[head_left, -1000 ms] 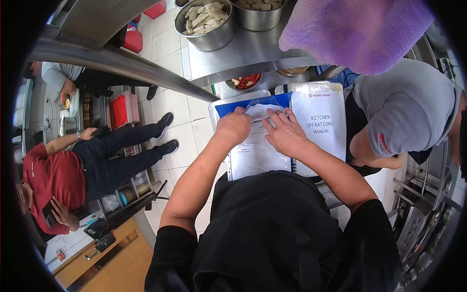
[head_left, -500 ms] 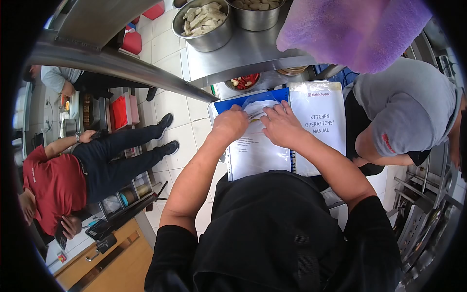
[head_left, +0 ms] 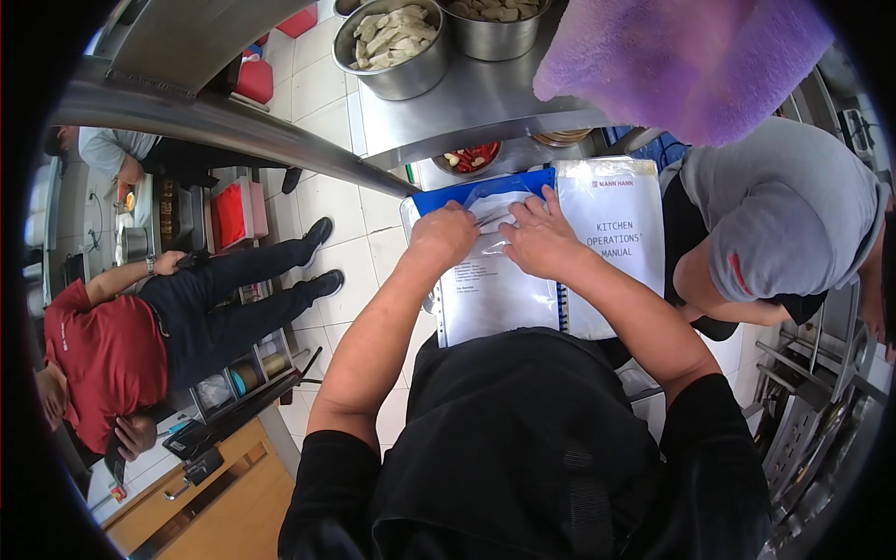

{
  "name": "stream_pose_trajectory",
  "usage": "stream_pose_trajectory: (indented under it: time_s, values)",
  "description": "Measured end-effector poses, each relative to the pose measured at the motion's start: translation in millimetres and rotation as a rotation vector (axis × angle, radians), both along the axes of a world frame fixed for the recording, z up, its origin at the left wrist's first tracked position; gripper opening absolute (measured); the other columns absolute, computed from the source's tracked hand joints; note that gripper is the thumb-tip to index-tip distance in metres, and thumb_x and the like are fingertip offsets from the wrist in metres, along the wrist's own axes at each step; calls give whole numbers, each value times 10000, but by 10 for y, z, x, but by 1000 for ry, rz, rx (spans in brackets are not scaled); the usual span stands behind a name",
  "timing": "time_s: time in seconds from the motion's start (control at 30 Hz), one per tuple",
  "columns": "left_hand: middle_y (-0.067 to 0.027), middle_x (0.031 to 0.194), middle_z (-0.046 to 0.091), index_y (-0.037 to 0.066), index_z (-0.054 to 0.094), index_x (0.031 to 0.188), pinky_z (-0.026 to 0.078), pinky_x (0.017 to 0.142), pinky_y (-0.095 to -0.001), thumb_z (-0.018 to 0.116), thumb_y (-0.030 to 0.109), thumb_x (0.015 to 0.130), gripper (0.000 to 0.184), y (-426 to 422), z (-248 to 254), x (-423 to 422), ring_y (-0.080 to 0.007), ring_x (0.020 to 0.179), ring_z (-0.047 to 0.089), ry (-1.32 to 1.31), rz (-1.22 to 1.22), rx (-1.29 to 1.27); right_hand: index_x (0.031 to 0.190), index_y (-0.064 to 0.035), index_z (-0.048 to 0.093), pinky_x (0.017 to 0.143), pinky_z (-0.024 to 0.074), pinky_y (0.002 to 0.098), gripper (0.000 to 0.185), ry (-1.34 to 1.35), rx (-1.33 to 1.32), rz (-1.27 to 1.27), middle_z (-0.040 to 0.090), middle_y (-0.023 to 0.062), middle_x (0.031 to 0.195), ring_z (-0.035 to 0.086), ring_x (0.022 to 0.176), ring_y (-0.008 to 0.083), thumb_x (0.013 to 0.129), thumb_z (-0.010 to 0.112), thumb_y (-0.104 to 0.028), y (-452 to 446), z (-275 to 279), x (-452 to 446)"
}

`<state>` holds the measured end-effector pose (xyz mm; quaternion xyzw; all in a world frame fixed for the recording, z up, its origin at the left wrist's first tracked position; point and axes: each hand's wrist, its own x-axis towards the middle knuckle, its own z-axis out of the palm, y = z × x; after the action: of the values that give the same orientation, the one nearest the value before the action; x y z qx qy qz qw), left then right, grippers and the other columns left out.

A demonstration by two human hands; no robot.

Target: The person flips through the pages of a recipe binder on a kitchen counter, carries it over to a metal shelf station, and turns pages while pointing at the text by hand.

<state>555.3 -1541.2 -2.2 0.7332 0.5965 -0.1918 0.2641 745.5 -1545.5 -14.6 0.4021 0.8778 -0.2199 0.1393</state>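
Observation:
A ring binder lies open, with a blue inner cover on its left half and a printed kitchen operations' manual page on its right. Over the left half is a clear plastic sleeve with a white sheet of small print inside, its upper part creased and shiny. My left hand is closed on the sleeve near its upper left, fingertips pressed together. Just to the right, my right hand has curled fingers and thumb on the sleeve, one finger raised. The fingertips' exact hold is partly hidden.
Steel pots of pale cut pieces stand on a steel counter. A purple cloth hangs close in front. A bowl of red chillies sits below. Someone in grey is at right; someone in red stands left.
My right hand has shifted slightly, and one of its fingers has lifted upward. The sleeve's creases and glare have changed under it. My left hand stays almost where it was.

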Motion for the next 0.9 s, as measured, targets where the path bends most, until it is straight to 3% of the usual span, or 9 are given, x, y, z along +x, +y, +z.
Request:
stream_pose_trajectory:
  time_s: [0.37,0.57,0.9]
  values:
    - [-161,1208,654,66,723,1079,526,941,-449,494,348,992,373,57,-66,15,-334,1098,649,19,45,-4,1205,-122,704,1205,81,616,355,-35,-30,45,501,117,1457,372,1391,352,980,545,-345,12,37,14]
    - [-156,1198,663,81,735,1062,529,938,-450,496,323,985,348,83,-82,34,-335,1089,655,36,72,-4,1236,-79,682,1210,63,614,379,-54,-74,99,471,110,1513,382,1408,355,986,525,-317,36,67,-14]
    - [-151,1102,712,76,753,1003,546,910,-449,503,313,959,347,153,-102,27,-337,1029,683,29,87,-35,1123,-17,712,1206,120,603,361,2,-44,124,641,61,1259,494,1258,289,965,547,-297,38,-20,9]
